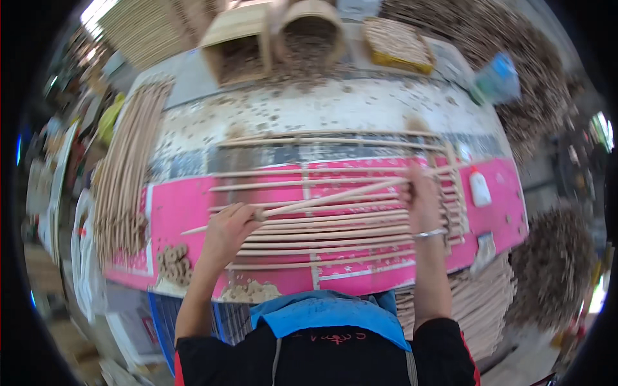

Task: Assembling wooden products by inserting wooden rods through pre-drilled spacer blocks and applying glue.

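A long pale wooden rod slants above the pink work surface, its right end higher in view. My left hand is closed around it near the left end, whose tip sticks out past the fingers. A small brown ring-like piece sits on the rod right at these fingertips. My right hand, blurred, grips the rod farther right, with a bracelet on the wrist. Below both hands, several parallel rods lie side by side, their right ends at a wooden crosspiece.
A bundle of rods lies left, beside brown wooden rings and a pale crumbly pile. A white glue bottle stands right. Wooden containers, a yellow tray and a blue-green bag line the far side.
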Action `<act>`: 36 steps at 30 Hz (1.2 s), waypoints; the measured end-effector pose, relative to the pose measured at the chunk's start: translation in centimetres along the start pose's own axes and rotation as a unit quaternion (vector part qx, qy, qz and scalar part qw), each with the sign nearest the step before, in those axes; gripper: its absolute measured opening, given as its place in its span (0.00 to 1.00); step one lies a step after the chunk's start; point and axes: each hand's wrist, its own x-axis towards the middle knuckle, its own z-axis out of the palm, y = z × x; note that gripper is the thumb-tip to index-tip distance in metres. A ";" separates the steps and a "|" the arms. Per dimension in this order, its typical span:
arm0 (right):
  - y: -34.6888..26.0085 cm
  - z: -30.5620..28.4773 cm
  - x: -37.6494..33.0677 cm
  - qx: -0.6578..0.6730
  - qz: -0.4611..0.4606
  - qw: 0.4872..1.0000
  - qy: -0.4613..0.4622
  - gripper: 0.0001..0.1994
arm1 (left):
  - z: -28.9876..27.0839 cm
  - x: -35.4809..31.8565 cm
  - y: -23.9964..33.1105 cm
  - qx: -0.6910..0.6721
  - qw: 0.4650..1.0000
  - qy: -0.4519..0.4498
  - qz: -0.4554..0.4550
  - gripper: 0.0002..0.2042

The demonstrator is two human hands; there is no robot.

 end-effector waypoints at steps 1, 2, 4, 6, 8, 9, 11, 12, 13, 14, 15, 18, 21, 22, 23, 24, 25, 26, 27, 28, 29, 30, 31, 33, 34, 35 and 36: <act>0.6 0.9 -0.2 0.000 0.010 1.000 -0.009 0.14 | 0.6 0.4 0.6 -0.003 1.000 0.006 0.002 0.10; 1.2 2.0 -0.5 -0.007 0.026 1.000 -0.011 0.14 | 1.1 0.8 1.4 -0.007 1.000 0.012 0.007 0.09; 3.1 4.7 -2.7 0.012 0.051 0.998 -0.035 0.14 | 2.9 2.5 2.9 -0.032 0.999 0.010 0.020 0.09; 4.8 7.5 -4.6 0.041 0.072 0.993 -0.088 0.14 | 5.2 3.1 5.2 -0.054 0.998 0.011 0.023 0.08; 5.8 9.0 -5.7 0.047 0.088 0.988 -0.115 0.13 | 6.8 3.7 7.1 -0.025 0.999 0.015 0.033 0.09; 5.9 9.0 -5.9 0.059 0.097 0.983 -0.142 0.13 | 7.3 4.1 7.7 -0.019 0.999 0.014 0.049 0.10; 5.7 7.9 -5.7 0.041 0.048 0.991 -0.120 0.13 | 7.3 4.2 8.1 -0.062 0.997 0.010 0.041 0.11; 5.6 7.4 -5.6 0.044 0.017 0.994 -0.101 0.13 | 7.3 4.3 8.1 -0.084 0.995 0.017 0.041 0.12; 5.5 7.0 -5.8 0.023 0.032 0.989 -0.144 0.13 | 7.2 4.2 8.0 -0.088 0.995 0.001 0.042 0.12; 5.5 6.7 -6.0 0.012 0.038 0.985 -0.170 0.14 | 7.1 4.1 7.9 -0.092 0.995 -0.005 0.043 0.12; 5.6 6.5 -6.3 0.000 0.043 0.980 -0.195 0.15 | 7.2 3.9 7.8 -0.101 0.994 -0.012 0.043 0.12; 5.2 5.7 -6.8 0.017 0.057 0.980 -0.189 0.15 | 7.2 3.4 7.4 -0.162 0.986 -0.044 0.012 0.12; 3.7 3.0 -5.6 0.010 0.042 0.992 -0.117 0.14 | 6.1 2.4 6.8 -0.175 0.982 -0.068 -0.038 0.11; 3.1 1.8 -5.0 0.012 0.032 0.994 -0.108 0.14 | 5.7 2.2 6.7 -0.170 0.982 -0.069 -0.037 0.11; 2.6 0.7 -4.5 0.012 0.021 0.995 -0.098 0.14 | 5.4 2.0 6.5 -0.176 0.981 -0.069 -0.042 0.11; 2.3 -0.2 -4.1 0.012 0.011 0.996 -0.088 0.14 | 5.2 1.9 6.4 -0.187 0.978 -0.073 -0.055 0.11; 2.2 -0.7 -3.8 0.008 0.009 0.996 -0.090 0.14 | 5.1 1.9 6.4 -0.180 0.980 -0.070 -0.045 0.11; 2.1 -1.1 -3.6 0.005 0.007 0.996 -0.092 0.14 | 5.0 1.9 6.4 -0.178 0.980 -0.072 -0.043 0.11; 2.0 -1.4 -3.6 0.007 0.001 0.994 -0.105 0.15 | 5.0 1.9 6.4 -0.179 0.979 -0.077 -0.050 0.11; 2.0 -1.5 -3.6 -0.006 0.011 0.997 -0.083 0.15 | 5.0 2.0 6.5 -0.169 0.982 -0.071 -0.036 0.11; 2.0 -1.5 -3.6 -0.013 0.016 0.997 -0.071 0.15 | 5.1 2.1 6.6 -0.162 0.984 -0.069 -0.030 0.12; 1.9 -1.4 -3.6 -0.032 0.039 0.998 -0.040 0.16 | 5.1 2.2 6.7 -0.161 0.984 -0.073 -0.031 0.12; 1.9 -1.5 -3.8 -0.002 0.024 0.998 -0.062 0.16 | 5.1 2.3 6.8 -0.151 0.986 -0.069 -0.026 0.12; 1.8 -1.7 -4.1 0.035 0.020 0.997 -0.070 0.17 | 5.0 2.6 6.8 -0.146 0.986 -0.069 -0.030 0.12; 1.8 -1.8 -4.1 0.027 0.025 0.997 -0.073 0.17 | 5.1 2.8 6.8 -0.136 0.988 -0.067 -0.019 0.12; 2.0 -1.9 -4.0 0.021 0.021 0.997 -0.076 0.18 | 5.1 3.0 6.7 -0.129 0.989 -0.064 -0.008 0.12; 2.1 -2.1 -3.9 0.015 0.007 0.996 -0.089 0.18 | 5.2 3.2 6.7 -0.123 0.990 -0.062 0.002 0.12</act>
